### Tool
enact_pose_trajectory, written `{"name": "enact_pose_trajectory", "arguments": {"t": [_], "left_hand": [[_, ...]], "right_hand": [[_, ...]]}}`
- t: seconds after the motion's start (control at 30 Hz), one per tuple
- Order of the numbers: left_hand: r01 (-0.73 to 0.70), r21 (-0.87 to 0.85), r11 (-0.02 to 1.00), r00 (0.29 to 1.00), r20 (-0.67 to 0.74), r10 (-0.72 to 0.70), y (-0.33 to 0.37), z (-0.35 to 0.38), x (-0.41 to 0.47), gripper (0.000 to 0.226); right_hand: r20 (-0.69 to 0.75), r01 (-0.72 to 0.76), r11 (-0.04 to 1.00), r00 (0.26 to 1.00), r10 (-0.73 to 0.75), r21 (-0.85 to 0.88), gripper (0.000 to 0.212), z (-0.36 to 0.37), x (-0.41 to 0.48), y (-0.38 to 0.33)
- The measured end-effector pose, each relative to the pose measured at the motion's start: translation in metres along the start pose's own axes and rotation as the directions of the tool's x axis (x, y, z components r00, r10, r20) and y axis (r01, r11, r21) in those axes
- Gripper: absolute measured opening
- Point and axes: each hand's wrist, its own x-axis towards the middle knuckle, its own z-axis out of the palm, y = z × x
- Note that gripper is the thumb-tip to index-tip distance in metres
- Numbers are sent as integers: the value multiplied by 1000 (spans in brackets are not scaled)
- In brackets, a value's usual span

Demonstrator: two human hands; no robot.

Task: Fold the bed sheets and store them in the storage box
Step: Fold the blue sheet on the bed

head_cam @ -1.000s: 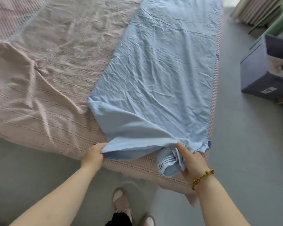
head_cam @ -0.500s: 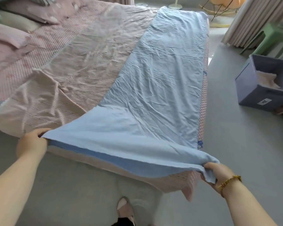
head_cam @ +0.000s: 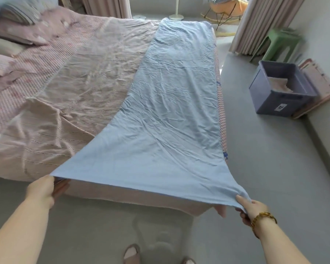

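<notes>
Light blue sheet [head_cam: 171,119], pink checked bedspread [head_cam: 51,77], dark blue storage box [head_cam: 274,100], green stool [head_cam: 280,41].

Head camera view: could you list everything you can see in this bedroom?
Sheet: one, light blue, spread along the bed's right side.
Bed: one, pink cover, left and centre.
Pillows: several, pink, cream, striped, far left.
Storage box: one, purple-blue, floor at right, open.
Cloth: one, beige, inside the box.
Stool: one, green, beyond the box.
Curtains: two, pinkish, far end.
Slippers: two, brown, bottom edge.
Bracelet: one, gold, right wrist.
Left hand: grips the sheet's near left corner.
Right hand: grips the sheet's near right corner.
</notes>
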Motion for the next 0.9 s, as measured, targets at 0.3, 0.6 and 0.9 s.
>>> {"name": "enact_pose_trajectory", "arguments": {"t": [0.3, 0.6, 0.9], "left_hand": [[-118, 50, 992, 971, 215, 105, 35, -17, 23, 30], [-432, -308, 848, 719, 450, 530, 188, 16, -18, 70], [-129, -37, 991, 898, 420, 132, 70, -11, 5, 35]], "right_hand": [[12, -156, 987, 988, 156, 46, 21, 44, -25, 5], [-351, 588, 692, 807, -474, 419, 31, 13, -104, -163], [-102, 125, 968, 989, -105, 216, 32, 0, -75, -63]]}}
